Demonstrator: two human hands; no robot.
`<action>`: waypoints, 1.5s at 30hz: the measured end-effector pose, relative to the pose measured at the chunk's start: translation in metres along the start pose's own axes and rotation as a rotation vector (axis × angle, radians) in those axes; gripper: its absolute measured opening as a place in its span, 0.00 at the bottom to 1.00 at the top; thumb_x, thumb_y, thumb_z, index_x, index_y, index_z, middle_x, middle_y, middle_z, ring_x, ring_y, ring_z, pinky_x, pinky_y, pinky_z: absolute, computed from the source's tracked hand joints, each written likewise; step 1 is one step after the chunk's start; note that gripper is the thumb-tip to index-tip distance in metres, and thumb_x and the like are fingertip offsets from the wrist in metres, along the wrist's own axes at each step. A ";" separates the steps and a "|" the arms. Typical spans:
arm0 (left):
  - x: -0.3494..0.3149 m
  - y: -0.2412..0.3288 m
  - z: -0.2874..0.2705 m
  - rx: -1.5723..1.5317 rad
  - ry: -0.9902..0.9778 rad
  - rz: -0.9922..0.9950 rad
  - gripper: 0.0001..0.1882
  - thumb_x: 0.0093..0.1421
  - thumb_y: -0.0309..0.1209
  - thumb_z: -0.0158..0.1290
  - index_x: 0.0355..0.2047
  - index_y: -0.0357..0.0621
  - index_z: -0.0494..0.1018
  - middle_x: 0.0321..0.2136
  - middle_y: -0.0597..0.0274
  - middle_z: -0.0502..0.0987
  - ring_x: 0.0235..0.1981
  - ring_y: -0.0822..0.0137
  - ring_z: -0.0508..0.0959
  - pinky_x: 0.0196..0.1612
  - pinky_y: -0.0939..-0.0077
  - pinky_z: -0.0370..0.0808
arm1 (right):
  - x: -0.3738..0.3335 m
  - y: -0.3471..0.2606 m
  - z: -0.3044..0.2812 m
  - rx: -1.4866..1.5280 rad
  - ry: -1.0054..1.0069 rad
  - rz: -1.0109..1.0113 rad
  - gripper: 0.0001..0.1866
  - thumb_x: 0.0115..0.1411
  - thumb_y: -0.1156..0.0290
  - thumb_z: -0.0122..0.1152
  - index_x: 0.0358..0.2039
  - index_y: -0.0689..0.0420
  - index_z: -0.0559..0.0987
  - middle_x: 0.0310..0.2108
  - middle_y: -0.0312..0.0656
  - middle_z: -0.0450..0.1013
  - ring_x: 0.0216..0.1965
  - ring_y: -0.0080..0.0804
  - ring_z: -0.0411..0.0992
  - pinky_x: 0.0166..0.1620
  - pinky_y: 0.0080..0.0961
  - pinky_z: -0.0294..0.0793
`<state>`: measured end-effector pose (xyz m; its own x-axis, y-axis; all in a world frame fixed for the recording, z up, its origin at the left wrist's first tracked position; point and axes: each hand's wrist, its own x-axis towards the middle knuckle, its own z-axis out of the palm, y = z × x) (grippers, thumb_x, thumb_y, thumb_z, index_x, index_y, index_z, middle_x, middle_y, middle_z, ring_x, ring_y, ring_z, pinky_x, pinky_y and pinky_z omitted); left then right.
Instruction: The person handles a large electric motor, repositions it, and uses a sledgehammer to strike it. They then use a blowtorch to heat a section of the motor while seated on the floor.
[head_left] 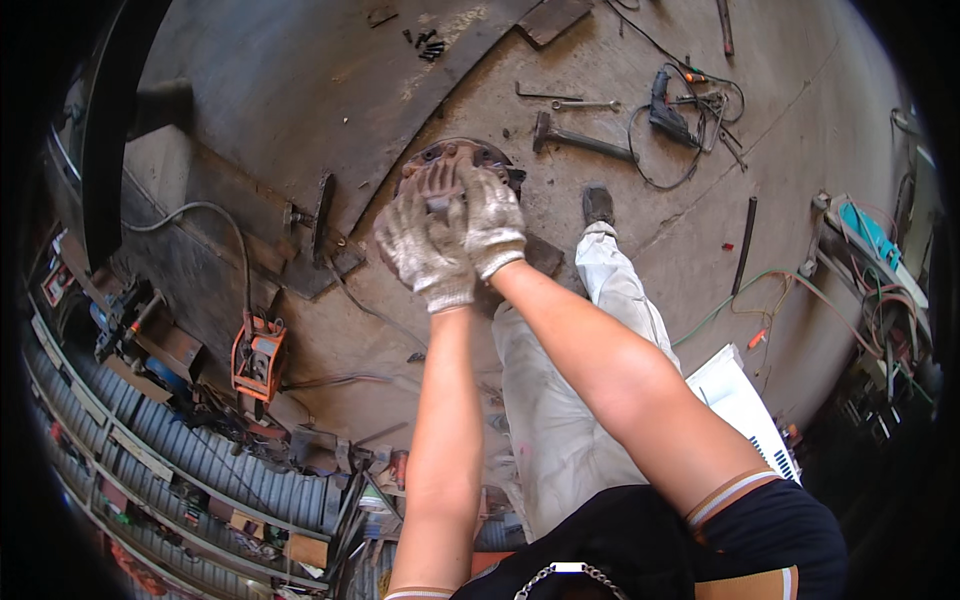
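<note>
Both my hands, in dirty whitish work gloves, are on a rusty round metal casting [440, 178] with raised ribs and a dark flange with bolt holes around its far side. My left hand [418, 245] grips its near left side, while my right hand [492, 218] curls over its right side. The fingertips are partly hidden against the metal, and the gloves cover the casting's near part. To the right of it lies a hammer [585, 139] with a long metal handle, beyond my right hand's reach of contact.
Beyond the hammer are a wrench [587, 104], a bent rod [545, 95] and a dark corded power tool [670, 112]. Several dark bolts [430, 48] rest on a steel plate [280, 80]. An orange box [258, 360] with a cable stands left; a white panel [735, 395] lies right.
</note>
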<state>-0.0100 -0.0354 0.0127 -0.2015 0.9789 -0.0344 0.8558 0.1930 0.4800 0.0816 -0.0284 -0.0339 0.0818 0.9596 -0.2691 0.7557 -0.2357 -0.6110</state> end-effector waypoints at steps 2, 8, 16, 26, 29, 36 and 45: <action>0.001 -0.002 0.002 0.099 -0.026 0.017 0.26 0.72 0.48 0.42 0.58 0.42 0.74 0.61 0.49 0.73 0.67 0.47 0.66 0.73 0.49 0.50 | -0.002 -0.002 -0.001 -0.001 -0.032 0.018 0.30 0.69 0.51 0.44 0.66 0.53 0.67 0.64 0.51 0.67 0.68 0.51 0.62 0.71 0.51 0.53; 0.004 -0.001 -0.001 0.202 -0.124 0.024 0.27 0.74 0.47 0.36 0.58 0.41 0.72 0.62 0.51 0.73 0.67 0.46 0.66 0.72 0.47 0.50 | 0.004 -0.005 -0.019 0.240 -0.041 0.010 0.30 0.66 0.53 0.53 0.64 0.53 0.70 0.64 0.50 0.68 0.68 0.49 0.61 0.70 0.51 0.54; 0.011 0.015 -0.008 0.328 -0.274 -0.044 0.25 0.75 0.41 0.37 0.62 0.36 0.68 0.64 0.44 0.69 0.67 0.45 0.64 0.73 0.49 0.50 | -0.015 0.147 -0.055 0.320 -0.201 0.229 0.24 0.68 0.54 0.50 0.55 0.60 0.77 0.49 0.56 0.78 0.54 0.55 0.75 0.59 0.47 0.72; 0.013 0.029 -0.007 0.442 -0.317 -0.144 0.30 0.75 0.46 0.37 0.67 0.38 0.63 0.65 0.41 0.66 0.67 0.43 0.65 0.70 0.54 0.60 | -0.099 0.269 -0.060 0.312 -0.711 0.749 0.25 0.69 0.49 0.50 0.54 0.56 0.77 0.49 0.58 0.78 0.52 0.57 0.75 0.56 0.47 0.72; 0.012 0.029 -0.007 0.424 -0.301 -0.237 0.30 0.76 0.47 0.35 0.68 0.40 0.62 0.66 0.41 0.65 0.67 0.44 0.65 0.69 0.55 0.61 | -0.087 0.269 -0.055 0.433 -0.685 0.689 0.30 0.69 0.45 0.47 0.55 0.58 0.76 0.49 0.59 0.77 0.53 0.58 0.74 0.58 0.49 0.71; 0.012 0.028 -0.004 0.347 -0.351 -0.322 0.31 0.76 0.50 0.34 0.71 0.46 0.58 0.68 0.43 0.62 0.67 0.50 0.66 0.69 0.57 0.64 | -0.063 0.289 -0.045 0.766 -0.387 0.856 0.24 0.71 0.52 0.52 0.53 0.60 0.79 0.46 0.50 0.80 0.50 0.44 0.78 0.55 0.34 0.74; 0.011 0.037 0.000 0.311 -0.245 -0.507 0.32 0.74 0.54 0.33 0.72 0.53 0.57 0.65 0.41 0.65 0.62 0.48 0.71 0.65 0.56 0.70 | -0.076 0.307 -0.029 1.034 -0.344 1.040 0.26 0.72 0.48 0.48 0.57 0.56 0.77 0.45 0.43 0.81 0.44 0.30 0.79 0.47 0.29 0.76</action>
<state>0.0193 -0.0178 0.0297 -0.5341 0.7407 -0.4074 0.7885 0.6104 0.0760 0.3266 -0.1689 -0.1794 0.0151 0.2540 -0.9671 -0.3326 -0.9108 -0.2444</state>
